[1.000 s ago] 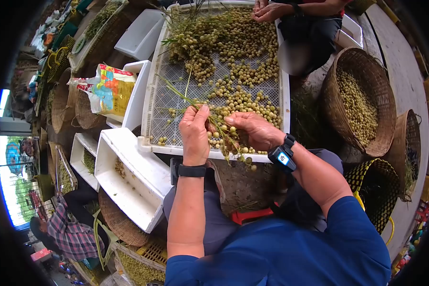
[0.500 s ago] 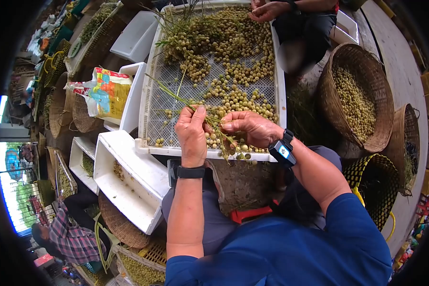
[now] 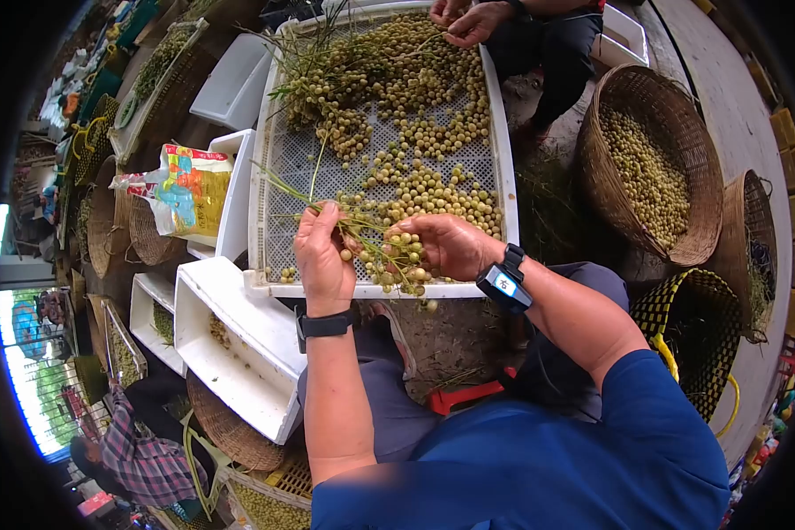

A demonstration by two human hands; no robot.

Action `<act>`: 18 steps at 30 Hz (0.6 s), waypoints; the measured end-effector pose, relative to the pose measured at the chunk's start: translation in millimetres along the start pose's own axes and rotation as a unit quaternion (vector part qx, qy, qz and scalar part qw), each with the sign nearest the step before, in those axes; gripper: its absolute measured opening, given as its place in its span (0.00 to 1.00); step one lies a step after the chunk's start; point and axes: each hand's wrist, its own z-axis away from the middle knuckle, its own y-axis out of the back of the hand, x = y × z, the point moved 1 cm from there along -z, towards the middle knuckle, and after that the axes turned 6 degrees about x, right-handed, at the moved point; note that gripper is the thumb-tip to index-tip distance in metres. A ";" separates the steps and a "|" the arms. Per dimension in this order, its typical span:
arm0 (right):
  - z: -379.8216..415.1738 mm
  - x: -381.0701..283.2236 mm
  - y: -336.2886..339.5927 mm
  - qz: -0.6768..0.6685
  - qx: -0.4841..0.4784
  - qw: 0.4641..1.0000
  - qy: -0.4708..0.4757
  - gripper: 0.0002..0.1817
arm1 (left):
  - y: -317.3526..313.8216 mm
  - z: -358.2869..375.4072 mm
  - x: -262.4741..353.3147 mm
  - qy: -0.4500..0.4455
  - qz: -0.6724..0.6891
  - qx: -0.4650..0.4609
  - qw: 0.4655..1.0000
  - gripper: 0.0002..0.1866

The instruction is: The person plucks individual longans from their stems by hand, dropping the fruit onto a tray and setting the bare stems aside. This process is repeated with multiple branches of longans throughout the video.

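My left hand [image 3: 325, 261] pinches the green stems of a sprig of small round yellow-green fruits [image 3: 397, 267] over the near edge of a white mesh tray [image 3: 283, 155]. My right hand [image 3: 455, 246] is curled at the fruit end of the sprig, thumb and fingers on the fruits; its fingertips are partly hidden. Many loose fruits [image 3: 446, 194] lie on the mesh in front of my hands. A heap of fruits still on their stems [image 3: 336, 84] covers the tray's far left.
Another person's hands [image 3: 468, 19] work at the tray's far right. A wicker basket of fruits [image 3: 649, 168] stands at right, with a black-yellow woven basket [image 3: 689, 340] nearer me. At left are white foam boxes [image 3: 238, 349] and a printed plastic bag [image 3: 190, 196]. A person in plaid [image 3: 155, 455] sits lower left.
The view has shifted slightly. The sprig is turned so its fruits show more clearly between my hands, and my right hand has moved in over them.
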 end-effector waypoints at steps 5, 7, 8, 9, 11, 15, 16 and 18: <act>7.1 -6.6 -3.5 0.023 -0.002 1.000 -0.017 0.15 | 3.1 -2.2 4.5 0.006 0.016 0.013 1.000 0.02; 5.6 -6.6 -3.0 0.034 0.008 0.999 -0.013 0.16 | 3.4 -1.6 5.8 -0.003 -0.003 0.006 1.000 0.03; 2.5 -5.4 -1.1 0.031 -0.010 0.999 0.015 0.15 | 4.3 -2.6 5.8 -0.002 -0.004 0.005 1.000 0.03; 0.8 -4.8 1.2 0.027 -0.027 0.998 0.042 0.16 | 5.7 -4.2 5.4 0.001 -0.006 0.005 1.000 0.02; 2.3 -4.8 1.3 0.017 -0.024 0.997 0.070 0.16 | 5.0 -5.1 5.7 0.006 -0.009 0.002 1.000 0.03; 14.4 -15.0 -5.4 -0.045 -0.053 0.993 0.092 0.18 | 4.1 -4.2 10.8 0.013 0.010 0.014 1.000 0.03; 12.4 -15.5 -2.1 -0.046 -0.052 0.994 0.086 0.19 | 8.0 -6.0 10.0 0.012 0.013 0.004 1.000 0.03; 12.8 -15.9 -2.9 -0.049 -0.035 0.995 0.083 0.20 | 10.8 -7.8 9.1 0.012 0.015 -0.007 1.000 0.03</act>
